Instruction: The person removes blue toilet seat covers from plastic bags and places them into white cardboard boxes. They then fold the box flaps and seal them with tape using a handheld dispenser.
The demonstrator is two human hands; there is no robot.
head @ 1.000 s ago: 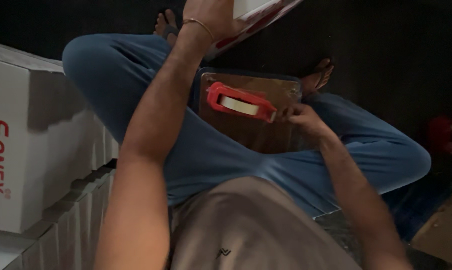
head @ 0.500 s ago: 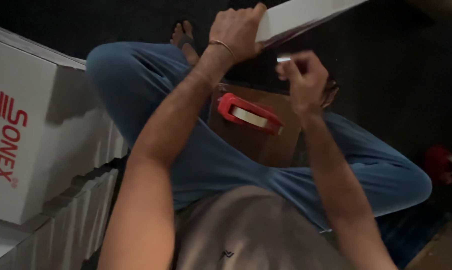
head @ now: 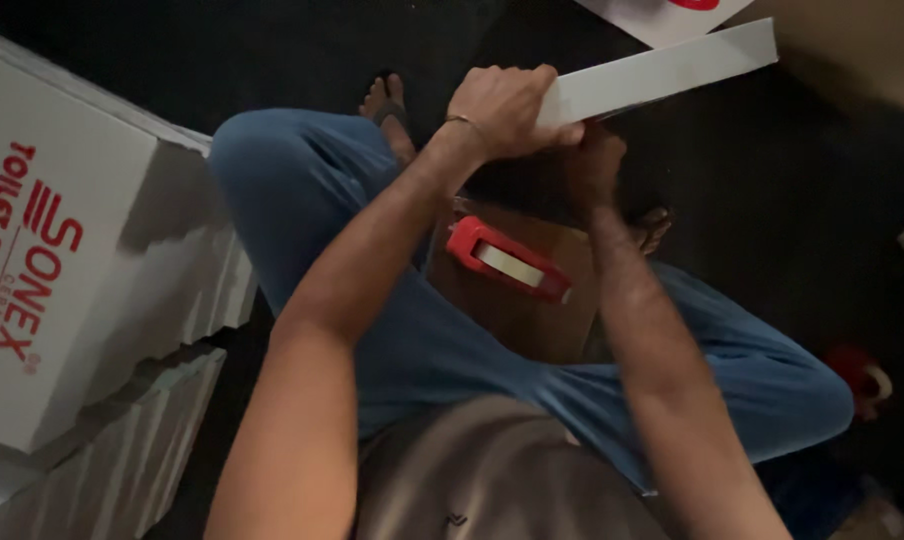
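Dark floor surrounds us as we sit cross-legged beside stacked white cartons [head: 82,300]. Our left hand [head: 502,110] is clenched around the near end of a flat white box [head: 662,70], held up edge-on above our feet. Our right hand [head: 594,165] sits under it in shadow; we cannot tell its grip. A red tape dispenser [head: 510,260] lies unused on the brown cardboard [head: 517,320] in our lap, so taping looks not yet done.

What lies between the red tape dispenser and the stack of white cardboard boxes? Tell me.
In the head view, the person's blue-trousered bent leg lies between the red tape dispenser and the stack of white cardboard boxes.
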